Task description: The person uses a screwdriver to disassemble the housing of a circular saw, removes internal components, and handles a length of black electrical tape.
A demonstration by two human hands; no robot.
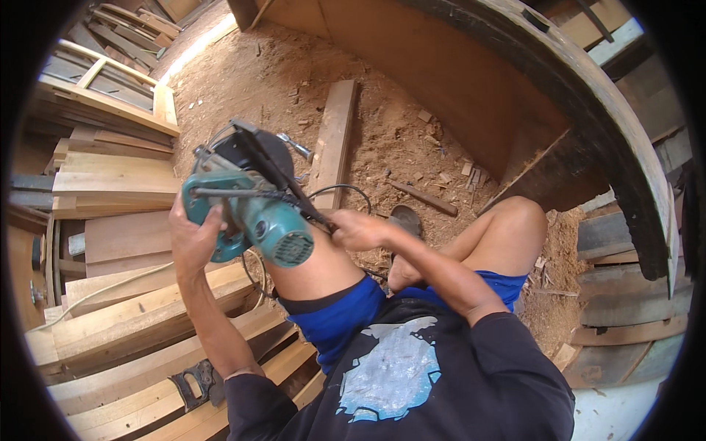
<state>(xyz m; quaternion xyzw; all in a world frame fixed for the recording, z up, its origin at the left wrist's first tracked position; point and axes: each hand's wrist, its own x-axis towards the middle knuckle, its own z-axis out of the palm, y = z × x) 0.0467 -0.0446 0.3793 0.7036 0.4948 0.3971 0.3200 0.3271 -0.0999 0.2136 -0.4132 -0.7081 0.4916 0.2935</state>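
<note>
A teal circular saw (283,229) is held tilted above my left thigh, its round motor end toward me. My left hand (195,234) wraps round the saw's teal handle. My right hand (358,230) is closed on the end of the long dark base plate, on the saw's right side. The blade is mostly hidden by the saw's dark plate and guard. A black cable (353,189) loops out behind the saw. Just beyond it, a shiny metal tool (294,145) lies near a flat wooden board (336,132) on the sawdust.
Stacked planks (140,316) fill the left side, with a black-handled handsaw (193,385) lying on them. A large curved wooden piece (588,88) stands at the right. Wood scraps (474,175) and a stick (424,197) litter the sawdust-covered floor (257,73).
</note>
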